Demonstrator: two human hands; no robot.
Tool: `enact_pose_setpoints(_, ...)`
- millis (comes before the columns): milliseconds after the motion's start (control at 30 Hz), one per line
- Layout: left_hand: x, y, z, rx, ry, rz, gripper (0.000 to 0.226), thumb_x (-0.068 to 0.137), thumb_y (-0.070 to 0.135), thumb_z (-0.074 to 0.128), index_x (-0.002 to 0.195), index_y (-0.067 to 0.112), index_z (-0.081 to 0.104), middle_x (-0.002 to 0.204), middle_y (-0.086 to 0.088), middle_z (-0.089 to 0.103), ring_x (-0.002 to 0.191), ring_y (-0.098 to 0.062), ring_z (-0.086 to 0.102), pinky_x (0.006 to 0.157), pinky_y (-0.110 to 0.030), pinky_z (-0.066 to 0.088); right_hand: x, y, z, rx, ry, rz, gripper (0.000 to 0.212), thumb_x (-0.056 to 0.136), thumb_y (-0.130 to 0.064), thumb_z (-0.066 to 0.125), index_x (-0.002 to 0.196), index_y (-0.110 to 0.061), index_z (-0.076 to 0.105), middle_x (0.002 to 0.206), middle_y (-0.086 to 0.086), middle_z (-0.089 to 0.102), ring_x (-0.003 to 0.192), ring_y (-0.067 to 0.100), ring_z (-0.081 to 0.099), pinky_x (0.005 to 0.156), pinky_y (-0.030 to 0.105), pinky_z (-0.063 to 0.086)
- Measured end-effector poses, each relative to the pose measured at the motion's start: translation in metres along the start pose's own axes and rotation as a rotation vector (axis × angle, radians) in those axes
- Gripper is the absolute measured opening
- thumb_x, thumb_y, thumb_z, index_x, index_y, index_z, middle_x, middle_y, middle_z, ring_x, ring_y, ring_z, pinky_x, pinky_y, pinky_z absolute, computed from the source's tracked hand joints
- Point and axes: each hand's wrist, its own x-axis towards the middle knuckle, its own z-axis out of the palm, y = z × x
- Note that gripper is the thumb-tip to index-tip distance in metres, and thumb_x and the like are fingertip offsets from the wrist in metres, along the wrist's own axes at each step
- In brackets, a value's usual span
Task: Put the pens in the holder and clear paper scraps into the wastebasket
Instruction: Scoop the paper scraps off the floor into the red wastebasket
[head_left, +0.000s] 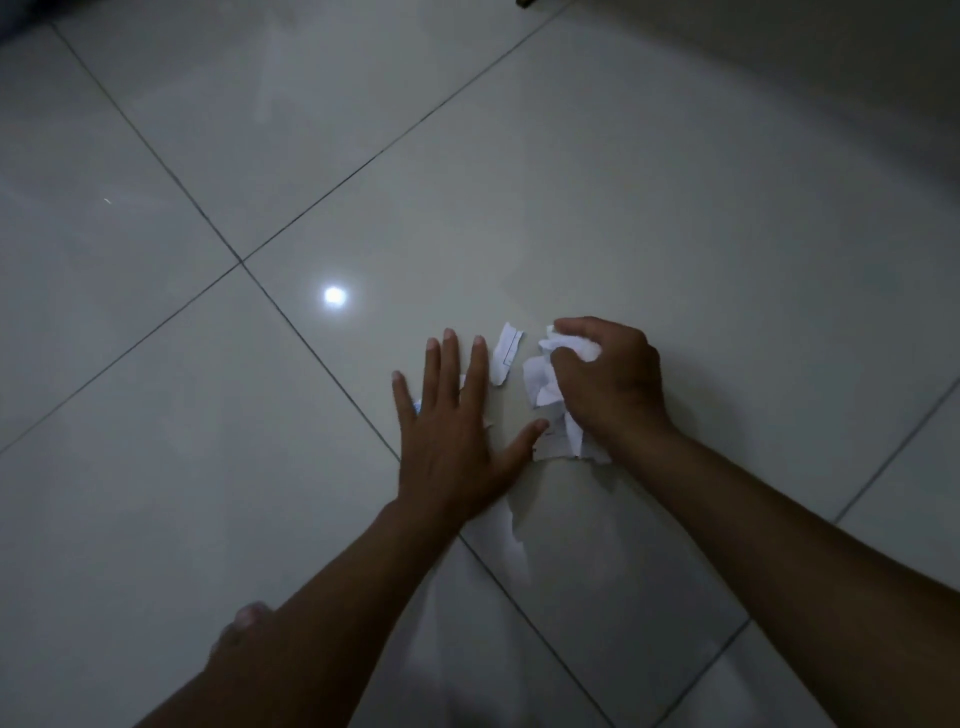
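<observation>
White torn paper scraps lie on a pale tiled floor. My right hand is closed around a crumpled bunch of paper scraps, some hanging below the fist. One loose strip of paper lies flat between the two hands. My left hand is spread flat on the floor, fingers apart, pressing on scraps that mostly hide beneath it; a small edge of one hidden scrap shows at its left side. No pens, holder or wastebasket are in view.
Glossy light tiles with dark grout lines fill the view, with a lamp reflection left of the hands. A wall base runs along the upper right. Part of my leg or foot shows at the lower left.
</observation>
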Motion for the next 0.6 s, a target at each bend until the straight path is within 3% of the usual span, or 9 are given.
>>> enact_pose_setpoints(100,0.014,0.009,0.004,-0.022,0.017,0.106,0.094,0.087,0.080,0.009,0.159,0.020,-0.002,0.167,-0.008,-0.008,0.153,-0.022,-0.013,0.123,-0.053,-0.003,-0.001,0.001,-0.004,0.036,-0.109,-0.062,0.025,0.085,-0.014,0.064,0.105,-0.022,0.076,0.106,-0.010,0.073,0.103,0.007,0.065,0.093,0.023,0.050)
enact_pose_setpoints(233,0.041,0.019,0.004,-0.062,0.009,0.269,0.083,0.092,0.073,0.018,0.159,0.025,0.007,0.167,-0.007,-0.001,0.154,-0.025,-0.006,0.123,-0.051,-0.001,0.002,0.009,-0.018,0.070,0.122,-0.064,0.018,0.085,-0.017,0.064,0.096,-0.023,0.077,0.090,-0.014,0.071,0.086,0.003,0.065,0.078,0.012,0.049)
enact_pose_setpoints(333,0.061,0.024,0.003,-0.087,0.022,0.357,0.072,0.094,0.065,0.031,0.155,0.027,0.029,0.164,-0.008,0.021,0.153,-0.028,0.012,0.123,-0.051,0.011,0.006,0.014,-0.026,0.073,0.213,-0.052,0.015,0.084,-0.017,0.065,0.091,-0.023,0.077,0.080,-0.018,0.066,0.077,-0.004,0.062,0.067,-0.002,0.040)
enact_pose_setpoints(433,0.069,0.026,0.005,-0.146,0.178,0.392,0.046,0.095,0.048,0.051,0.132,0.024,0.060,0.138,-0.008,0.055,0.129,-0.030,0.046,0.105,-0.046,0.037,0.010,0.015,-0.029,0.094,0.255,-0.032,0.011,0.083,-0.017,0.067,0.086,-0.023,0.077,0.079,-0.015,0.068,0.075,-0.002,0.062,0.065,0.000,0.040)
enact_pose_setpoints(500,0.070,0.027,0.006,-0.167,0.244,0.384,0.027,0.096,0.036,0.058,0.116,0.021,0.066,0.116,-0.005,0.059,0.107,-0.026,0.052,0.087,-0.041,0.042,0.012,0.014,-0.028,0.117,0.272,0.001,0.008,0.082,-0.020,0.069,0.083,-0.023,0.076,0.076,-0.018,0.067,0.074,-0.001,0.062,0.066,0.003,0.042)
enact_pose_setpoints(600,0.072,0.030,0.004,-0.192,0.238,0.400,0.016,0.098,0.026,0.054,0.102,0.014,0.065,0.098,-0.005,0.059,0.087,-0.023,0.051,0.074,-0.038,0.043,0.014,0.012,-0.027,0.130,0.281,0.022,0.007,0.082,-0.021,0.069,0.080,-0.025,0.075,0.072,-0.021,0.065,0.072,-0.004,0.061,0.063,0.001,0.040)
